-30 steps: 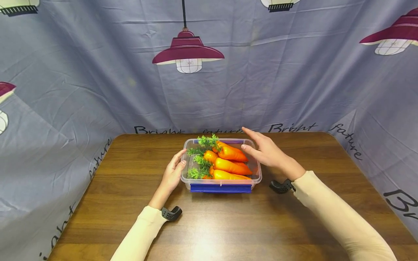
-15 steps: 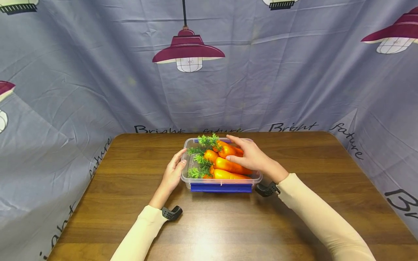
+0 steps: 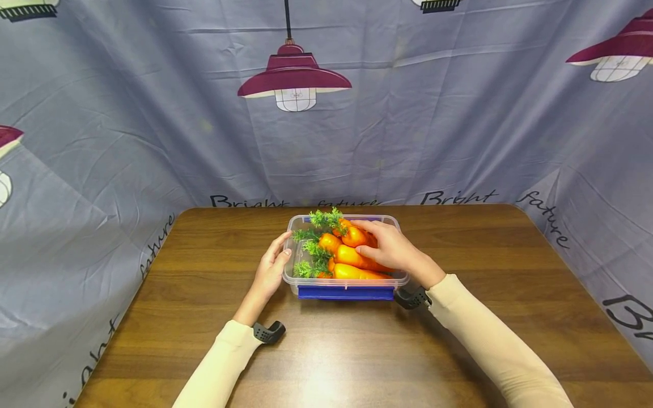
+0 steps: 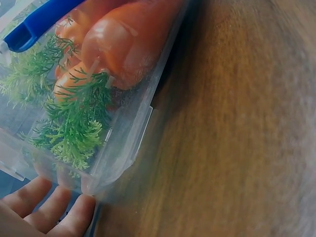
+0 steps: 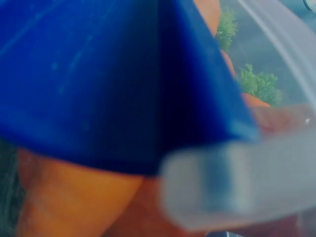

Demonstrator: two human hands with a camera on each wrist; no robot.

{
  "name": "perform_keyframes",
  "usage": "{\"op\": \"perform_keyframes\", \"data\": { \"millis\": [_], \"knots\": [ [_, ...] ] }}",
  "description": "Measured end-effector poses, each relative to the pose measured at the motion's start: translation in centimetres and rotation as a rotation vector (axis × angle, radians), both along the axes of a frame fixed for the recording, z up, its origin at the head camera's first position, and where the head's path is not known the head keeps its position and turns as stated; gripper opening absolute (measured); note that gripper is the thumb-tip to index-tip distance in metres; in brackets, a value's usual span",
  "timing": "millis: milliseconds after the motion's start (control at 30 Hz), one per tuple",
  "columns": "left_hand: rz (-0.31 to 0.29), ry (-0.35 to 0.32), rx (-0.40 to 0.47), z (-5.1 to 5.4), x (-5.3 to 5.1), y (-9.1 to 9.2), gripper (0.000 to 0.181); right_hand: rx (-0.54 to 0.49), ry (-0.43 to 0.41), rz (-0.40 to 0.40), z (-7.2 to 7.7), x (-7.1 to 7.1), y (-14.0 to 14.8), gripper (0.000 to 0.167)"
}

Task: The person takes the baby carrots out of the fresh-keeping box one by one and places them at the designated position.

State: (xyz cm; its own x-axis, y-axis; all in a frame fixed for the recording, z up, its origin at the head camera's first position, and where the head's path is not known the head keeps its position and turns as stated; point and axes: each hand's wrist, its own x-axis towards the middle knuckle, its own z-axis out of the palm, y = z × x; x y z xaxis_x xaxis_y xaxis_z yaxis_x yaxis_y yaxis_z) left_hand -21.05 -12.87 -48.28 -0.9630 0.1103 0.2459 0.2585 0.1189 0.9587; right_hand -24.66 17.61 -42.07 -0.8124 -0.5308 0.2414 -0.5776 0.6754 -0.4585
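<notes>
A clear plastic container (image 3: pixel 291 279) with blue latches (image 3: pixel 346 292) stands on the wooden table, filled with several orange carrots (image 3: pixel 352 272) whose green leafy tops (image 3: pixel 308 269) point left. Against its left end rests my left hand (image 3: pixel 268 267); in the left wrist view the fingertips (image 4: pixel 79 210) touch the outer wall. My right hand (image 3: pixel 391 245) reaches in from the right, thumb and fingers around a carrot (image 3: pixel 353 236) near the back. That carrot's tapered end is hidden under the palm. Up close, a blue latch (image 5: pixel 98 84) covers much of the right wrist view.
The brown wooden table (image 3: pixel 326 351) extends around the container on all sides. Behind it hangs a grey-blue curtain (image 3: pixel 408 130) printed with lamps and lettering. Black wrist cameras (image 3: pixel 269 332) sit at both cuffs.
My right hand has moved left and down from above the container's right side onto a carrot, its fingers closing around it. The left hand and the container have stayed in place.
</notes>
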Motion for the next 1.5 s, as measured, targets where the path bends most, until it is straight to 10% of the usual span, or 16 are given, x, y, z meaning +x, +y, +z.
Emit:
{"op": "perform_keyframes", "data": {
  "millis": [700,1167,1500],
  "knots": [
    [-0.015,0.005,0.008,-0.1,-0.1,0.0,0.047,-0.026,0.018,0.012,0.1,0.2,0.2,0.057],
    [-0.004,0.007,0.003,-0.1,0.0,0.0,0.046,-0.308,-0.148,0.044,2.0,0.1,0.5,0.054],
    [-0.002,0.006,0.003,-0.2,0.0,0.0,0.047,-0.594,-0.442,-0.043,4.6,-0.7,2.6,0.061]
  ]
}}
